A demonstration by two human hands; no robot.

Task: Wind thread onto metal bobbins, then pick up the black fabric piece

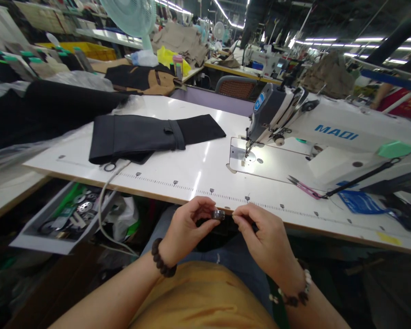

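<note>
The left hand is curled, its thumb and fingertips pinching a small metal cylinder, smooth, dark and shiny, with bright glints along its short curved wall. The right hand is drawn into a pinch, thumb tip against forefinger, just beside the cylinder but apart from it; whether anything as fine as a thread lies between those tips cannot be told. The cylinder is held at the front edge of the desk, above the lap. Round dark beads form the left bracelet; the right bracelet mixes pale and dark beads.

The desk has a glossy white top, a printed ruler scale near its front edge and a wood-toned rim. On it lies a long black panel, smooth and leather-like with a soft sheen, beside a flatter matte strip at its right end. The sewing machine has a rounded white body and a dark angular head over a metal plate. Near it rest slim pointed snips with pink handles and a crinkled blue packet. Below left, a pale drawer holds perforated metal discs.
</note>
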